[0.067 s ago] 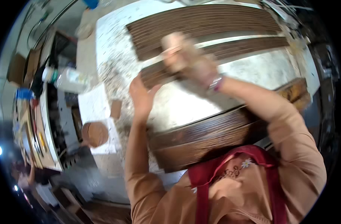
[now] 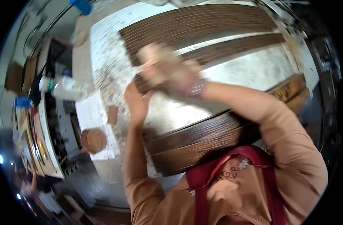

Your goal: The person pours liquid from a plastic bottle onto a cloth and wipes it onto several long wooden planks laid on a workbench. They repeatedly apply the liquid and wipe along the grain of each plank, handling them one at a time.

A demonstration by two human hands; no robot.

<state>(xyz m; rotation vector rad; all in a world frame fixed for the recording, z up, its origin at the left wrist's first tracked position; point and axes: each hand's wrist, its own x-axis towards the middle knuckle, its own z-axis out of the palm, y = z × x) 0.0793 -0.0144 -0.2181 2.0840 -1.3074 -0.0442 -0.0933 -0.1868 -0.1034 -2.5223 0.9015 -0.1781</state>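
A narrow dark brown wooden slat (image 2: 231, 48) with lengthwise grooves lies across the white work surface. Its left end sits in the grip of my left hand (image 2: 137, 103), thumb on the near side and fingers along the end. My right hand (image 2: 171, 73), smeared by motion, is over the left part of the slat. It looks closed around a pale, bulky thing whose kind I cannot make out. Beyond the slat lies a wider grooved brown panel (image 2: 201, 22). Nearer my body are stacked dark brown boards (image 2: 194, 138) with a glossy surface.
Left of my left hand, a round tub of brown stuff (image 2: 94, 140) stands on white paper (image 2: 89, 110), beside a small brown piece (image 2: 112, 115). A clear plastic bottle (image 2: 68, 89) lies farther left. Dark specks cover the white table top (image 2: 107, 48). Another person (image 2: 27, 182) is at the far left.
My right hand has moved left along the slat, toward its held end. My left hand keeps its grip. The whole view has shifted slightly.
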